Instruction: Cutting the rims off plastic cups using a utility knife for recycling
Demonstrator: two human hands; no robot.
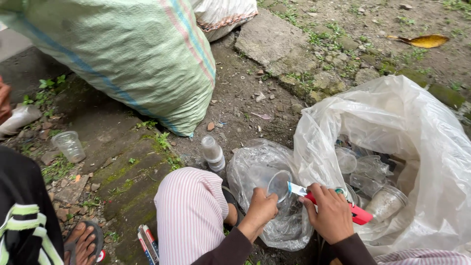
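Note:
My left hand (pixel 261 208) grips a clear plastic cup (pixel 278 185), tilted so its mouth faces my right hand. My right hand (pixel 332 216) holds a red utility knife (pixel 358 214), its blade tip touching the cup's rim. Both hands are over a small clear plastic bag (pixel 255 164) on the ground. Beside it on the right, a large clear plastic bag (pixel 402 127) holds several clear cups. My knee in striped pink trousers (pixel 189 216) is at the lower middle.
A big green woven sack (pixel 132 54) lies at the upper left. A small clear bottle (pixel 213 153) stands by my knee, a clear cup (pixel 69 145) at the left. Another person's sandalled foot (pixel 83 243) and dark sleeve (pixel 22 211) are at the lower left. Mossy stones, dirt and a yellow leaf (pixel 422 40) lie around.

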